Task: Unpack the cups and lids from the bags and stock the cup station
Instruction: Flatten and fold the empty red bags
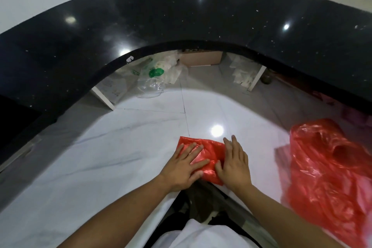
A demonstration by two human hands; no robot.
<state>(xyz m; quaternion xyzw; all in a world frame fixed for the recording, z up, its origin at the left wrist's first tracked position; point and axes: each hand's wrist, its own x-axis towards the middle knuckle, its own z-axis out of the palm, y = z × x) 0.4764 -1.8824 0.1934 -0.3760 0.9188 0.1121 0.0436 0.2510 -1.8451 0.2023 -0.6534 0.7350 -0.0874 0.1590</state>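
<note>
A folded red bag (203,156) lies on the white counter (100,157) at its near edge, flat under both hands. The left hand (182,168) presses its left part with fingers spread and palm down; the right hand (233,162) lies flat on its right edge, fingers together and pointing away. The bag is thin, glossy, crinkled plastic, folded to a rough rectangle. A second red bag (326,169), loose and crumpled, sits well apart to the right. Both forearms are bare, reaching forward.
</note>
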